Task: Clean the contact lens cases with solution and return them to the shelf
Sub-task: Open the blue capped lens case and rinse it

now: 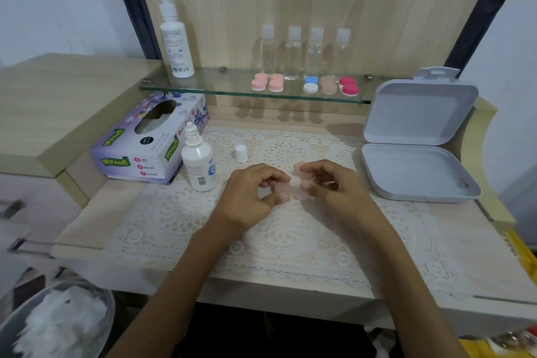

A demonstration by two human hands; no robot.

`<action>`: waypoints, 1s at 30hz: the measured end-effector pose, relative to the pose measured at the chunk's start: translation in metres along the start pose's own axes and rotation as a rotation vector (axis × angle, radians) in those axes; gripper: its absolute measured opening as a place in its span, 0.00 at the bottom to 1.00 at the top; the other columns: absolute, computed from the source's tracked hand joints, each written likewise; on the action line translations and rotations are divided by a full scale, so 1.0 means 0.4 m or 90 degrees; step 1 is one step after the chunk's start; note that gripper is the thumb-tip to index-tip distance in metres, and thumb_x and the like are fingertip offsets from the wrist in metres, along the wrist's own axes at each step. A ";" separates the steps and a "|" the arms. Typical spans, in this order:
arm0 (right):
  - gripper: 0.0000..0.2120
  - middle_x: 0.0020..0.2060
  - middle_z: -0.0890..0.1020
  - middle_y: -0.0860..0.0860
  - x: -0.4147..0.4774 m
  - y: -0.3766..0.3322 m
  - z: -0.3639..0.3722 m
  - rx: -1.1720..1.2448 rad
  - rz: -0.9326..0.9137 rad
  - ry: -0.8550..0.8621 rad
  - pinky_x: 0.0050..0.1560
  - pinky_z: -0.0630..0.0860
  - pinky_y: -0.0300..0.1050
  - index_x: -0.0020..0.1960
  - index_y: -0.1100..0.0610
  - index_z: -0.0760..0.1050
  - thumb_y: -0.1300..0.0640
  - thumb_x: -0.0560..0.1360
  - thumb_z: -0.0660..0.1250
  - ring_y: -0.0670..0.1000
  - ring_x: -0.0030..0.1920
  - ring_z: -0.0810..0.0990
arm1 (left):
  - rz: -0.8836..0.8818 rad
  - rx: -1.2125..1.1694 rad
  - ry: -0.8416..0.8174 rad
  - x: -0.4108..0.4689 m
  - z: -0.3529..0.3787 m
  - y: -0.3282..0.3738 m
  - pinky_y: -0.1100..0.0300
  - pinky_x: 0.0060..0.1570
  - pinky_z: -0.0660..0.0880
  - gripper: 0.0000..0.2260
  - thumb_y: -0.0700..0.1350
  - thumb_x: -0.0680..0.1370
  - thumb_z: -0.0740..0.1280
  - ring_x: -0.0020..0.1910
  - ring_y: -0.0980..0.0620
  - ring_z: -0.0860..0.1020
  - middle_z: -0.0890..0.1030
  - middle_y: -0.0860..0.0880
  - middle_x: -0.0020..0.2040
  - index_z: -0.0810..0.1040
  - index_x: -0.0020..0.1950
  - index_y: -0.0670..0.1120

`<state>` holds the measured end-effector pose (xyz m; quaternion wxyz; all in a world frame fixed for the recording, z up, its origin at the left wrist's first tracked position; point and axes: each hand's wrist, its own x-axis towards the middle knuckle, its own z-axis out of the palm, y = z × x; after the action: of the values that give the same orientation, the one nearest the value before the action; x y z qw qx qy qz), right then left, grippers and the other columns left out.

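Here both hands pinch the pale pink lens case (286, 186) just above the lace mat (174, 227), the left hand (252, 195) on one end and the right hand (331, 183) on the other. I think a small lid could slip from the fingers while it is turned and roll away. The left hand is also near the uncapped solution bottle (199, 163) and could knock it over.

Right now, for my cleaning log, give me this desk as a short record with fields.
hands: left hand and right hand pinch one pale pink lens case over the lace mat
solution: small solution bottle upright, uncapped; white cap stands apart on the mat
shelf: glass shelf bears more lens cases and a tall solution bottle
box: grey plastic box, lid open
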<state>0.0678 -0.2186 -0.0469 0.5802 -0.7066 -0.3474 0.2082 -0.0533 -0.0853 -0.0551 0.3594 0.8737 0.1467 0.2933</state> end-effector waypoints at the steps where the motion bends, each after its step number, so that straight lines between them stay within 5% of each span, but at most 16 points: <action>1: 0.10 0.49 0.79 0.45 0.015 0.000 -0.009 -0.041 -0.012 0.004 0.47 0.75 0.39 0.52 0.51 0.80 0.62 0.74 0.68 0.44 0.46 0.77 | -0.002 -0.003 0.000 0.000 0.000 0.000 0.67 0.49 0.74 0.13 0.38 0.67 0.77 0.44 0.60 0.78 0.82 0.54 0.45 0.83 0.50 0.47; 5: 0.16 0.60 0.75 0.48 0.076 -0.006 -0.025 -0.265 -0.100 0.006 0.44 0.70 0.29 0.62 0.55 0.76 0.65 0.76 0.65 0.45 0.41 0.75 | -0.011 -0.021 0.000 0.000 -0.001 0.002 0.70 0.49 0.73 0.13 0.38 0.67 0.77 0.44 0.60 0.78 0.82 0.54 0.45 0.83 0.50 0.47; 10: 0.15 0.56 0.80 0.50 0.115 0.004 -0.004 -0.426 -0.149 -0.029 0.47 0.72 0.44 0.61 0.54 0.78 0.63 0.76 0.66 0.44 0.42 0.71 | -0.021 -0.040 -0.003 -0.003 -0.005 0.003 0.69 0.49 0.74 0.13 0.38 0.67 0.77 0.44 0.60 0.79 0.82 0.53 0.45 0.83 0.49 0.47; 15: 0.11 0.49 0.80 0.50 0.094 -0.008 -0.017 -0.358 -0.147 -0.030 0.38 0.69 0.29 0.56 0.57 0.80 0.65 0.75 0.67 0.41 0.38 0.74 | -0.036 -0.052 -0.001 -0.004 -0.006 0.004 0.69 0.49 0.73 0.12 0.39 0.67 0.77 0.44 0.60 0.79 0.82 0.53 0.45 0.83 0.49 0.47; 19: 0.14 0.48 0.79 0.47 0.041 -0.008 -0.038 -0.318 -0.170 -0.096 0.45 0.70 0.29 0.56 0.53 0.80 0.66 0.74 0.66 0.46 0.47 0.76 | -0.035 -0.059 0.001 -0.003 -0.005 0.003 0.69 0.48 0.74 0.13 0.39 0.66 0.78 0.43 0.59 0.79 0.82 0.52 0.45 0.83 0.49 0.47; 30: 0.18 0.48 0.79 0.49 0.010 0.010 -0.018 -0.360 -0.244 -0.090 0.45 0.71 0.32 0.57 0.55 0.80 0.71 0.73 0.64 0.45 0.46 0.77 | -0.043 -0.059 -0.002 -0.003 -0.006 0.005 0.70 0.48 0.73 0.13 0.39 0.66 0.78 0.43 0.59 0.79 0.83 0.52 0.45 0.83 0.50 0.47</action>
<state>0.0765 -0.2208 -0.0485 0.3649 -0.7452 -0.5568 0.0397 -0.0556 -0.0861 -0.0528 0.4092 0.8511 0.1622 0.2863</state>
